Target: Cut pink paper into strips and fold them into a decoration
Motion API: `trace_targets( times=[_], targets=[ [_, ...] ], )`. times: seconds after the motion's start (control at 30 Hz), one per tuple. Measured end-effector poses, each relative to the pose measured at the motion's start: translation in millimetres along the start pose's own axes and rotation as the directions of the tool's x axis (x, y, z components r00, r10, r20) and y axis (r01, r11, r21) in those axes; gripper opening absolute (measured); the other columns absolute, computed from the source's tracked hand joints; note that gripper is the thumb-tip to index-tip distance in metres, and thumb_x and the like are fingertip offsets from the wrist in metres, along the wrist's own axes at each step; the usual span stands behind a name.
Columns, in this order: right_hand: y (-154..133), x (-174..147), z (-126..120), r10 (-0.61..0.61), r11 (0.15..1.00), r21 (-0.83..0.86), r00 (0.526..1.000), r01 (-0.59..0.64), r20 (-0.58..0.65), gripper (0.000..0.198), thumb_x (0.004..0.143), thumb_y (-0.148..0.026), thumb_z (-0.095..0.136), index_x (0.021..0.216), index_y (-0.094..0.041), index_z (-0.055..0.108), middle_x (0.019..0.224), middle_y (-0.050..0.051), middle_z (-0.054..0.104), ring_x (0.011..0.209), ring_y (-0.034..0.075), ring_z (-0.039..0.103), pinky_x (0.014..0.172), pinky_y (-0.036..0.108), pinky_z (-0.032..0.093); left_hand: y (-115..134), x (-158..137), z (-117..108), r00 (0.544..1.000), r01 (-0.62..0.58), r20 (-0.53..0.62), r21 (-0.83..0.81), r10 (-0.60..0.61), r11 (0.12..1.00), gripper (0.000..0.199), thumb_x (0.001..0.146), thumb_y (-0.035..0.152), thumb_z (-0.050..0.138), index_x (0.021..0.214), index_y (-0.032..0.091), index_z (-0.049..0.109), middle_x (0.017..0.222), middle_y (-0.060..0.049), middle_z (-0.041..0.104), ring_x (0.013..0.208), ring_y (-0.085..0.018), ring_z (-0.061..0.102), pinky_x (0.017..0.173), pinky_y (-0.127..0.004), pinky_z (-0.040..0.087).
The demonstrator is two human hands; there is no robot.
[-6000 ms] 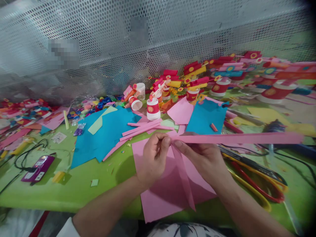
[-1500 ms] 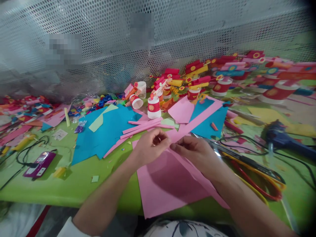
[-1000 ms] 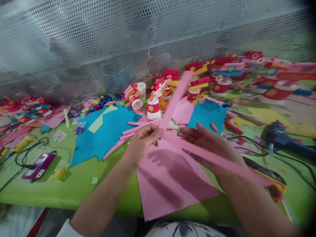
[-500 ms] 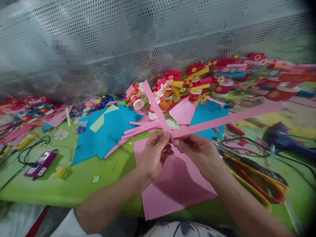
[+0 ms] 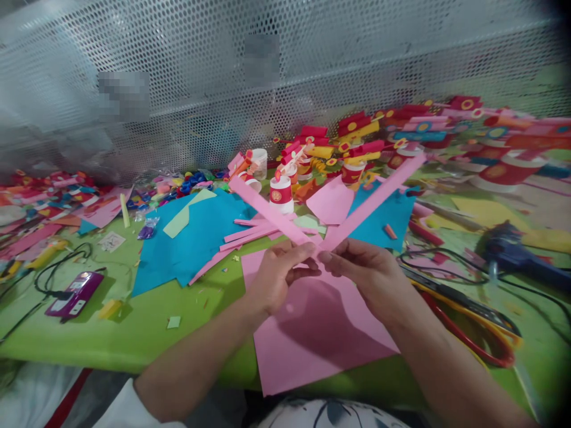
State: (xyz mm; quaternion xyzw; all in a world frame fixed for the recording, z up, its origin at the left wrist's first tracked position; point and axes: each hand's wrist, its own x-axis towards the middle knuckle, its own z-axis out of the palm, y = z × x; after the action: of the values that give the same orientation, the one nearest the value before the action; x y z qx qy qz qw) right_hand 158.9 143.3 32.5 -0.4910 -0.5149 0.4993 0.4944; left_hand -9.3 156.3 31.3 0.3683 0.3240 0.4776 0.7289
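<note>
Two pink paper strips meet in a V between my hands; whether they are one folded piece I cannot tell. My left hand (image 5: 285,270) pinches the lower end of the left strip (image 5: 267,209). The right strip (image 5: 377,199) slants up and away from my right hand (image 5: 361,264), whose thumb and fingers are closed on its lower end. Beneath both hands lies a pink paper sheet (image 5: 307,356), shaded by them. Just beyond my left hand rests a small pile of more pink strips (image 5: 250,235).
Blue sheets (image 5: 178,255) lie farther back. Scissors (image 5: 482,345) and a dark blue glue gun (image 5: 504,249) are at the right, with cables around. A purple power bank-like box (image 5: 75,295) sits at left. Decorated paper cups (image 5: 281,196) line the back below a perforated metal panel (image 5: 187,71).
The right strip has swung up from a low slant to a steeper one. The left strip has tilted farther left. My hands stay close together over the pink sheet.
</note>
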Motion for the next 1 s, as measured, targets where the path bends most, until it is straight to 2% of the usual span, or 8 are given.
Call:
trace_targets(
  times=[0.13, 0.27, 0.43, 0.53, 0.73, 1.0],
  targets=[
    [-3.1, -0.2, -0.8, 0.036, 0.999, -0.011, 0.998, -0.036, 0.061, 0.037, 0.071, -0.051, 0.086, 0.064, -0.02, 0.067, 0.063, -0.002, 0.057, 0.062, 0.013, 0.047, 0.058, 0.027, 0.037, 7.0, 2.3, -7.7, 1.0, -0.006, 0.029, 0.171, 0.001, 0.985, 0.027, 0.079, 0.042, 0.082, 0.082, 0.015, 0.077, 0.074, -0.002, 0.068, 0.065, -0.012, 0.061, 0.072, -0.03, 0.056],
    [-5.8, -0.2, 2.0, 0.028, 1.0, -0.007, 0.999, -0.028, 0.043, 0.036, 0.071, -0.052, 0.085, 0.065, -0.02, 0.068, 0.064, -0.001, 0.058, 0.063, 0.013, 0.048, 0.058, 0.028, 0.038, 7.3, 0.4, -5.9, 0.998, -0.064, 0.02, 0.24, 0.061, 0.969, 0.028, 0.082, 0.044, 0.08, 0.085, 0.017, 0.08, 0.079, -0.004, 0.074, 0.071, -0.013, 0.065, 0.076, -0.03, 0.056],
    [-2.0, 0.6, 3.7, 0.012, 0.999, 0.048, 1.0, -0.011, -0.027, 0.031, 0.068, -0.048, 0.088, 0.074, -0.022, 0.074, 0.072, 0.001, 0.066, 0.066, 0.014, 0.053, 0.06, 0.027, 0.043, 2.5, -1.7, -1.9, 0.991, -0.11, -0.044, 0.252, 0.126, 0.961, 0.027, 0.082, 0.044, 0.079, 0.088, 0.017, 0.08, 0.084, -0.006, 0.076, 0.078, -0.016, 0.069, 0.079, -0.031, 0.058],
    [0.4, 0.9, 3.3, 0.007, 0.997, 0.071, 0.999, -0.003, -0.052, 0.029, 0.068, -0.045, 0.09, 0.077, -0.022, 0.074, 0.073, 0.001, 0.067, 0.066, 0.014, 0.055, 0.06, 0.027, 0.044, 0.8, -2.0, -1.2, 0.991, -0.118, -0.041, 0.235, 0.131, 0.965, 0.028, 0.085, 0.044, 0.076, 0.09, 0.017, 0.08, 0.084, -0.006, 0.076, 0.076, -0.016, 0.069, 0.078, -0.032, 0.059],
    [2.4, 0.0, 1.6, -0.003, 0.996, 0.084, 1.0, 0.005, -0.014, 0.026, 0.072, -0.042, 0.088, 0.076, -0.021, 0.073, 0.072, 0.0, 0.067, 0.067, 0.013, 0.053, 0.061, 0.026, 0.041, 2.9, -1.4, 1.2, 0.99, -0.094, -0.083, 0.21, 0.114, 0.973, 0.017, 0.077, 0.031, 0.082, 0.083, 0.016, 0.079, 0.077, -0.004, 0.074, 0.069, -0.014, 0.067, 0.073, -0.031, 0.059],
    [0.5, 0.7, 2.9, -0.032, 0.995, 0.096, 0.999, 0.032, -0.006, 0.021, 0.075, -0.038, 0.086, 0.081, -0.022, 0.073, 0.075, -0.001, 0.065, 0.068, 0.012, 0.053, 0.062, 0.026, 0.041, 1.9, 0.1, 1.3, 0.989, -0.064, -0.121, 0.14, 0.081, 0.988, 0.015, 0.075, 0.028, 0.081, 0.082, 0.015, 0.078, 0.073, -0.004, 0.073, 0.066, -0.014, 0.066, 0.073, -0.032, 0.059]
  ],
)
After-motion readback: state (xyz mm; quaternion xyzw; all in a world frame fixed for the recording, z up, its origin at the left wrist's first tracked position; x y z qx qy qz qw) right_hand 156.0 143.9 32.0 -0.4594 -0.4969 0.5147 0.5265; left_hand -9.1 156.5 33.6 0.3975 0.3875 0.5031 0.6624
